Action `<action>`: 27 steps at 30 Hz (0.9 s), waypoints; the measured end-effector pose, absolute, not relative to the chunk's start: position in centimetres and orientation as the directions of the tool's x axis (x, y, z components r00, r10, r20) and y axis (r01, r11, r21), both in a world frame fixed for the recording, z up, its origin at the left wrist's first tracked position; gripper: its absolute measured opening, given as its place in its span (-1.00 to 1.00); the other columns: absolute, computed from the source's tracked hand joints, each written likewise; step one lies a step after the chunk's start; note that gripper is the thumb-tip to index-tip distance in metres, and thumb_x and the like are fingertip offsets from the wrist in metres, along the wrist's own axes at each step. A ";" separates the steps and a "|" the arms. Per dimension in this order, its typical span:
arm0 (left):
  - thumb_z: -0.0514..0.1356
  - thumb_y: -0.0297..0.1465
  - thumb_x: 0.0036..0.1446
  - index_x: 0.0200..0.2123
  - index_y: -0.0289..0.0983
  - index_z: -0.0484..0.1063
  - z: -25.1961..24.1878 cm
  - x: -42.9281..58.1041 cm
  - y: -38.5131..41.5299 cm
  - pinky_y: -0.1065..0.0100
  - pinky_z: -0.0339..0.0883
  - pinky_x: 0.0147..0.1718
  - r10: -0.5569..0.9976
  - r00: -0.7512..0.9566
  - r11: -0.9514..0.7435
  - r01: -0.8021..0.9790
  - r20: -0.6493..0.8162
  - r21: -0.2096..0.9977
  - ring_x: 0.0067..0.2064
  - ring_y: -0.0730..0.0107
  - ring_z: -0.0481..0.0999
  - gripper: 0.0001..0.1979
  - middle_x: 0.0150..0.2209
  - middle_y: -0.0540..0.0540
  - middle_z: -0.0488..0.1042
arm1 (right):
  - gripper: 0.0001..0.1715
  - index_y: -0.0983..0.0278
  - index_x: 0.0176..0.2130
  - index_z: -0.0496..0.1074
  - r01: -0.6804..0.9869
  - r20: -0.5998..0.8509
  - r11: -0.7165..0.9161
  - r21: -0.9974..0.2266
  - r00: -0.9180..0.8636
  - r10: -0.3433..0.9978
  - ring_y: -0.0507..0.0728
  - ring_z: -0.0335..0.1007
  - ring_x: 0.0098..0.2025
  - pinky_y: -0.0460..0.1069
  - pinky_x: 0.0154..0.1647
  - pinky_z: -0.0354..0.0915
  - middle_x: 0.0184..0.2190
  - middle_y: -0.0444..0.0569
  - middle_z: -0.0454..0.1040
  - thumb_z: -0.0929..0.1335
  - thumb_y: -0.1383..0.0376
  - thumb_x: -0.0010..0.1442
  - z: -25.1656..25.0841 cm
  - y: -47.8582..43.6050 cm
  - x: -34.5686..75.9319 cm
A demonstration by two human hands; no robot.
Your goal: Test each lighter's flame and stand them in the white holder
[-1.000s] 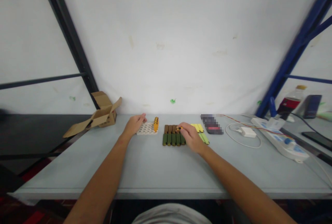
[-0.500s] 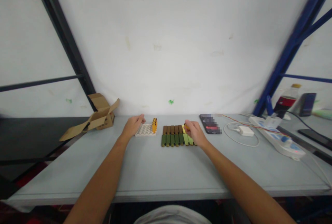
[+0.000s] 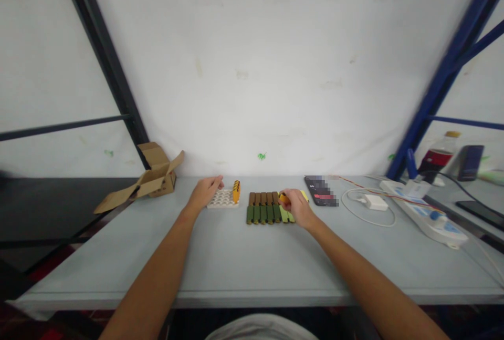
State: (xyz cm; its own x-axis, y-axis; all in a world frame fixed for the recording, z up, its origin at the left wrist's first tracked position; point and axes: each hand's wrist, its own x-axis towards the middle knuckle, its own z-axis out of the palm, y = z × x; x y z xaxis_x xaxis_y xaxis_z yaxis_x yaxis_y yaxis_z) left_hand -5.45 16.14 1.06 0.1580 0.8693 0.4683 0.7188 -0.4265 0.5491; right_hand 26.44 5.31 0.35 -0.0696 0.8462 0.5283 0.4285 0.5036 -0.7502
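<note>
My left hand (image 3: 205, 192) rests at the left edge of a white board with rows of round holes (image 3: 222, 204), its fingers stretched toward the back corner. Whether the fingertips grip the board is hard to see. Along the board's right side stands a row of orange pieces with dark marks (image 3: 236, 192). My right hand (image 3: 296, 206) is closed on an orange piece (image 3: 283, 198), held above the right part of a block of flat pieces. Brown pieces (image 3: 263, 198) form its back row and dark green pieces (image 3: 263, 214) its front row. Light green pieces (image 3: 286, 216) and a yellow piece (image 3: 305, 196) show partly behind the hand.
A phone (image 3: 319, 191) lies right of the pieces. Farther right are a white charger (image 3: 376, 202) with a looped cable, a power strip (image 3: 427, 219) and a cola bottle (image 3: 437, 156). An opened cardboard box (image 3: 157, 177) stands at the back left, against a dark frame post.
My right hand has turned slightly, and more of the orange piece shows in its fingers. My left hand's fingers look straighter at the board. The whole view has shifted a little.
</note>
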 end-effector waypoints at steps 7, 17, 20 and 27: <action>-0.08 0.02 0.27 -0.46 -0.26 0.55 0.9 -5.4 16.2 0.30 0.29 -0.23 0.872 0.179 -0.431 0.721 0.456 0.542 -0.29 0.18 0.56 -0.40 -0.40 -0.11 0.61 | -0.51 0.21 -0.61 0.09 0.516 0.507 0.517 -0.683 -0.174 0.844 0.05 0.06 -0.52 -0.04 -0.46 0.04 -0.64 -0.15 0.11 0.14 0.12 0.30 1.6 4.4 26.2; -0.11 0.02 0.27 -0.45 -0.27 0.55 0.8 -5.5 16.5 0.30 0.30 -0.27 0.875 0.160 -0.421 0.719 0.457 0.553 -0.32 0.20 0.55 -0.38 -0.40 -0.12 0.61 | -0.54 0.20 -0.57 0.14 0.552 0.581 0.579 -0.600 -0.197 0.790 0.10 0.16 -0.44 0.01 -0.29 0.18 -0.58 -0.09 0.22 0.05 0.21 0.32 0.4 4.7 26.6; -0.11 0.01 0.28 -0.44 -0.27 0.55 1.0 -5.4 16.2 0.31 0.30 -0.27 0.867 0.161 -0.430 0.719 0.471 0.546 -0.33 0.21 0.54 -0.39 -0.40 -0.11 0.61 | -0.51 0.21 -0.57 0.18 0.462 0.514 0.518 -0.720 -0.147 0.845 0.11 0.19 -0.42 0.01 -0.28 0.23 -0.57 -0.08 0.24 0.08 0.11 0.31 0.5 4.8 26.3; -0.03 -0.07 0.28 -0.46 -0.29 0.54 2.6 -4.0 14.8 0.35 0.30 -0.30 0.809 0.201 -0.522 0.678 0.553 0.517 -0.35 0.27 0.53 -0.47 -0.44 -0.08 0.59 | -0.65 0.24 -0.22 0.29 0.144 0.307 0.320 -0.937 -0.104 0.946 0.05 0.21 -0.45 -0.08 -0.47 0.18 -0.48 -0.14 0.27 0.18 0.03 0.27 0.8 4.9 25.6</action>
State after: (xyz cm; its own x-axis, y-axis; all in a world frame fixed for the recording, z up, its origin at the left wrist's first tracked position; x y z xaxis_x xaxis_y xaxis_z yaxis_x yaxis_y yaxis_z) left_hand -4.01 14.84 2.56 0.2011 0.8086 0.5529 0.6780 -0.5223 0.5172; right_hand 25.64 4.90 0.85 -0.1044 0.9459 0.3071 0.1436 0.3199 -0.9365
